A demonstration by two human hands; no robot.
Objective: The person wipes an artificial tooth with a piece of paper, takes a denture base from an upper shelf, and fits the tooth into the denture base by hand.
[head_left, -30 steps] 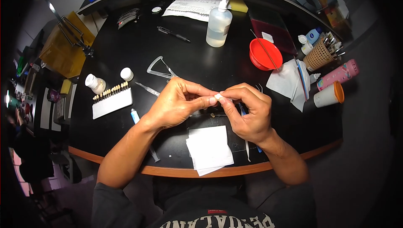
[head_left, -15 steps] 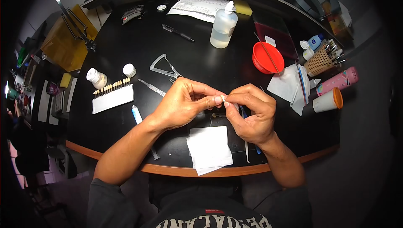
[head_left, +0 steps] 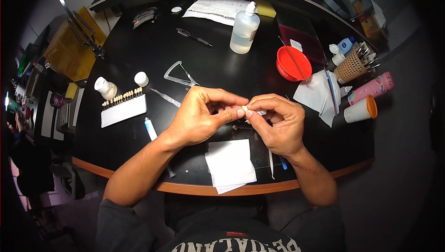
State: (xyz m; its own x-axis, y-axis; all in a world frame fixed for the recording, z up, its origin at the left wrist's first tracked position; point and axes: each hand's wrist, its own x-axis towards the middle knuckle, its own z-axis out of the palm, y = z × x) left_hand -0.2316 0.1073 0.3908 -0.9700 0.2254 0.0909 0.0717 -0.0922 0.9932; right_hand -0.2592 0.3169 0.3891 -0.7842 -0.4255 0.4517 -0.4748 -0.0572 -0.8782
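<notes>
My left hand (head_left: 197, 117) and my right hand (head_left: 280, 124) meet above the middle of the black table. Between their thumbs and forefingers is a tiny cream-coloured piece, like a false tooth (head_left: 244, 108), pinched from both sides and mostly covered. A bit of white shows among the right fingers; I cannot tell what it is. Just below the hands lie stacked white paper squares (head_left: 230, 164). Beyond my left hand rests a metal caliper (head_left: 175, 80), with a metal blade tool (head_left: 166, 98) beside it. A white-and-blue tube (head_left: 150, 129) lies by my left forearm.
On the left stand a tooth shade guide (head_left: 124, 112), a white jar (head_left: 105, 88) and a round lid (head_left: 141, 79). A clear liquid bottle (head_left: 243, 34), a pen (head_left: 194, 37) and papers (head_left: 215, 8) lie farther back. Rightward are a red bowl (head_left: 289, 66), tissue (head_left: 315, 95) and cup (head_left: 358, 112).
The fingertips have shifted slightly around the small piece, so more of its cream surface shows. The right fingers have opened a little, revealing white. The view has drifted slightly.
</notes>
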